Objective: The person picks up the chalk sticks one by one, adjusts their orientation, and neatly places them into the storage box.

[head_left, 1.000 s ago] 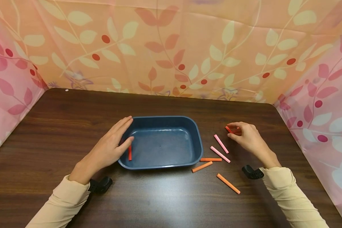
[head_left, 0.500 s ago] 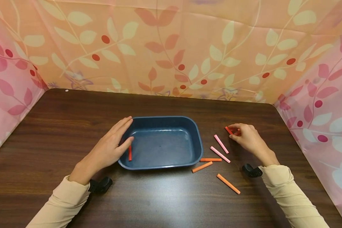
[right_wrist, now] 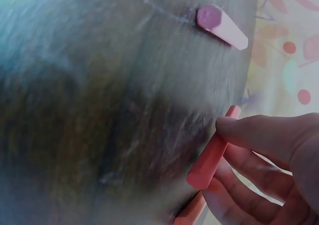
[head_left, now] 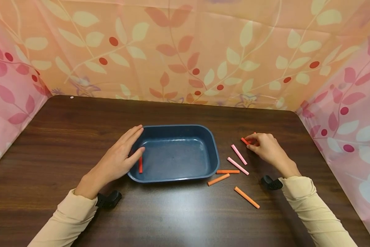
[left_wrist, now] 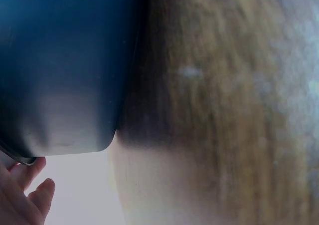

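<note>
My left hand (head_left: 121, 156) rests over the left end of a dark blue plastic bin (head_left: 172, 180), its fingers extended along the rim and the thumb over the inside. Under that thumb a red chalk stick (head_left: 140, 165) lies in the bin. To the right of the bin, my right hand (head_left: 266, 147) pinches another red chalk stick (right_wrist: 208, 160) between thumb and fingers, low over the table. Just beyond those fingers lies a further red-orange stick (right_wrist: 190, 211), mostly hidden by the hand.
Two pink sticks (head_left: 239, 154) lie between the bin and my right hand. Orange sticks (head_left: 228, 172) lie by the bin's right corner, one reaching its edge, and another orange stick (head_left: 246, 197) lies nearer the front. Floral cloth (head_left: 172, 51) hangs around the dark wooden table (head_left: 89, 113).
The fingers of my right hand have closed on the red stick, which has shifted slightly to the left. My left hand and the bin have stayed in place.
</note>
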Tool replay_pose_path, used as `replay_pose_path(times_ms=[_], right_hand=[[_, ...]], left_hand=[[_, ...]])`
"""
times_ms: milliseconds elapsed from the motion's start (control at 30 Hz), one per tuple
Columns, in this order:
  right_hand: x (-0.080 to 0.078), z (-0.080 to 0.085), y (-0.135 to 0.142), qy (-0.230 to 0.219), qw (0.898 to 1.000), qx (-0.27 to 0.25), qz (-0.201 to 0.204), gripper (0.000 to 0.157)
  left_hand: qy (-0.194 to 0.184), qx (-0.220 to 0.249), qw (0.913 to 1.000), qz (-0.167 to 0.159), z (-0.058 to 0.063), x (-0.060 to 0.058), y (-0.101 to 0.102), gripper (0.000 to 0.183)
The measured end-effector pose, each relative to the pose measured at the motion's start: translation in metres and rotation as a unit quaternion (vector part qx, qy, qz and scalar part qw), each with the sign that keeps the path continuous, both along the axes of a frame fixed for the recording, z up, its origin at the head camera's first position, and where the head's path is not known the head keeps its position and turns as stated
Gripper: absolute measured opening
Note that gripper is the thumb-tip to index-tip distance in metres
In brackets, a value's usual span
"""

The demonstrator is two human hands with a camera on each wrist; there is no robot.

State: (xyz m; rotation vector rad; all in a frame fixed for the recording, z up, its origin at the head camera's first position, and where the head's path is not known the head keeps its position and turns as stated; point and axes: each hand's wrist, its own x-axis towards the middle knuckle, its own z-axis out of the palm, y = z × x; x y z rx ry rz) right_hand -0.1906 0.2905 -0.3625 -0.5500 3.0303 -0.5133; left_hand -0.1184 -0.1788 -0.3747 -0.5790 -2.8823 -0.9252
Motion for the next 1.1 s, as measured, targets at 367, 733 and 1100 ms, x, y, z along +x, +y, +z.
replay_pose_path(times_ms=[367, 733, 1100], right_hand=[[0.002, 0.009, -0.007, -0.017, 0.999, -0.036, -0.011, 0.026], [0.009, 0.025, -0.021, -0.025, 0.998, -0.064, 0.007, 0.026], [0.02, 0.038, -0.037, -0.042, 0.993, -0.112, 0.01, 0.027]], left_hand=[[0.001, -0.001, 1.0, -0.002, 0.001, 0.0, 0.0, 0.068], [0.001, -0.004, 1.0, -0.001, 0.0, -0.001, 0.0, 0.067], [-0.005, -0.003, 1.0, -0.002, 0.001, -0.001, 0.0, 0.068]])
